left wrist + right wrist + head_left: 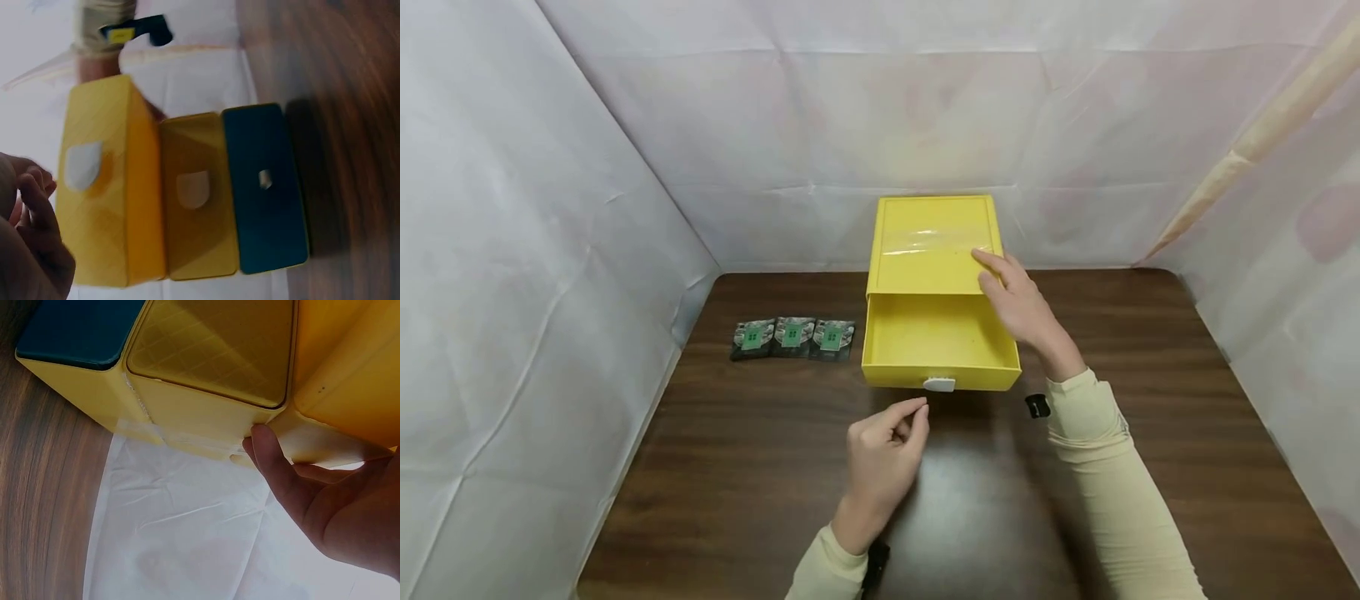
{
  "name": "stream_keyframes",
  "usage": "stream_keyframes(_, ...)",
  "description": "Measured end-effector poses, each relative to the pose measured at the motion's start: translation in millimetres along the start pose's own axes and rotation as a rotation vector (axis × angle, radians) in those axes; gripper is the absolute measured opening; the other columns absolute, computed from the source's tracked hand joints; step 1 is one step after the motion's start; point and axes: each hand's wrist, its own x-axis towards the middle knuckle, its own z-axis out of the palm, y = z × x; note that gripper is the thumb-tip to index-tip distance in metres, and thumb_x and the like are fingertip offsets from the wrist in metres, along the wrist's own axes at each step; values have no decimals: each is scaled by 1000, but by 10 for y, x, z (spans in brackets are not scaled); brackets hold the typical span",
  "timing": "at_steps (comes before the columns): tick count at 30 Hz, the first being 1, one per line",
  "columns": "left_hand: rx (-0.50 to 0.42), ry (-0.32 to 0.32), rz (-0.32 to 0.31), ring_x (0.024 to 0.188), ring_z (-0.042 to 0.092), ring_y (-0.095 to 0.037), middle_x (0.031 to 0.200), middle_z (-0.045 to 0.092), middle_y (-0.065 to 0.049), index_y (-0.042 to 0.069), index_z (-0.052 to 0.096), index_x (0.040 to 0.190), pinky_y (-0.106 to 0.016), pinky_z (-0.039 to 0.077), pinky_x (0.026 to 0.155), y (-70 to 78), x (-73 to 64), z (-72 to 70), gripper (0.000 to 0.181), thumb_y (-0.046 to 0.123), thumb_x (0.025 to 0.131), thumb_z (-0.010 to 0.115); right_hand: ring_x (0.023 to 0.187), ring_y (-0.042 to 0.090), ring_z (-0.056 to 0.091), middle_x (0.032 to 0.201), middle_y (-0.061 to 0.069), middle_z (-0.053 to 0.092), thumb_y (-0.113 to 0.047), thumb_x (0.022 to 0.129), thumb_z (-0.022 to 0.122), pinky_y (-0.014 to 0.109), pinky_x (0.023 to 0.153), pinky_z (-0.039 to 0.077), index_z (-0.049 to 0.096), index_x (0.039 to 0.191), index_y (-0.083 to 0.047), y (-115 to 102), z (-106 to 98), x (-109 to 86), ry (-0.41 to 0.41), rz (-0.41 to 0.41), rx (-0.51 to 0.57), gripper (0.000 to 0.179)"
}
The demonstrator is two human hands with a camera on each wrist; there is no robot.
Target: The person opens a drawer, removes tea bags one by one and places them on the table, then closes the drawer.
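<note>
A yellow drawer cabinet [936, 271] stands at the back of the table, its top drawer [936, 329] pulled out and bare inside. Below it, the left wrist view shows a yellow middle drawer [197, 237] and a dark teal bottom drawer [262, 144], both pushed in. My left hand [883, 450] is just in front of the top drawer's white handle [939, 384], apart from it, fingers loosely curled around nothing. Over the cabinet's right top edge rests my right hand [1022, 304], some fingers on the top and others down the side [187, 415].
Three small black packets with green labels [792, 336] lie in a row left of the cabinet. The brown wooden table [730, 467] is bounded by white cloth walls [850, 125] at the back and both sides. Clear tape [925, 240] crosses the cabinet top.
</note>
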Motion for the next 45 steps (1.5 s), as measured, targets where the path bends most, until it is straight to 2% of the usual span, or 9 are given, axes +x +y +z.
stream_keyframes(5,127,52,32,55,58,-2,74,68,1,7,77,97,-15,47,49,-20,-45,113,13,5,86,71,145,35,10,161,10,7,-45,104,33,63,109,15,35,152,-24,43,44,-33,1,2,-7,52)
stream_keyframes(9,249,73,56,63,64,-8,83,70,0,9,76,101,-21,49,49,-43,-23,151,16,9,85,74,144,35,12,160,11,10,-45,104,33,62,109,16,35,152,-23,34,39,-19,19,-14,-7,53)
stream_keyframes(12,295,88,71,68,67,-12,90,71,-1,9,76,102,-24,52,51,-57,3,181,19,10,83,77,144,34,14,160,10,13,-44,104,33,62,109,18,36,152,-22,17,27,-2,29,-17,-6,53)
stream_keyframes(18,271,111,113,70,68,-13,92,70,-2,9,76,103,-25,53,54,-62,105,237,22,13,82,79,144,34,14,160,11,13,-45,104,34,60,109,18,36,152,-20,-21,-22,31,18,-28,-17,54)
stream_keyframes(23,268,97,123,69,67,-12,86,69,-1,10,77,96,-25,54,56,-79,207,248,14,16,83,79,144,35,13,159,14,12,-44,105,31,60,110,17,31,153,-12,-43,-92,53,-40,-90,-28,57)
stream_keyframes(27,248,49,94,74,67,-13,86,68,-2,9,75,95,-26,55,64,-95,235,257,12,16,85,77,144,34,12,159,16,11,-43,106,25,58,111,14,28,154,-9,-27,-119,52,-94,-128,-12,59)
stream_keyframes(34,222,-6,64,79,67,-15,87,67,-3,6,74,94,-25,55,69,-112,241,312,10,12,86,76,145,32,4,159,16,10,-48,105,11,58,112,9,24,155,-8,32,-132,-37,-157,-118,-64,65)
stream_keyframes(38,234,-25,40,81,67,-15,88,68,-4,6,74,94,-25,55,71,-161,339,331,10,14,88,74,146,30,-1,159,15,12,-49,105,11,58,112,6,24,155,-8,34,-133,-22,-157,-147,-62,65)
stream_keyframes(45,281,-65,3,78,67,-15,87,69,-3,6,73,93,-27,55,69,-212,536,354,10,15,88,73,146,28,-4,159,13,12,-50,105,11,58,112,5,24,155,-11,0,-140,-19,-163,-143,-49,65)
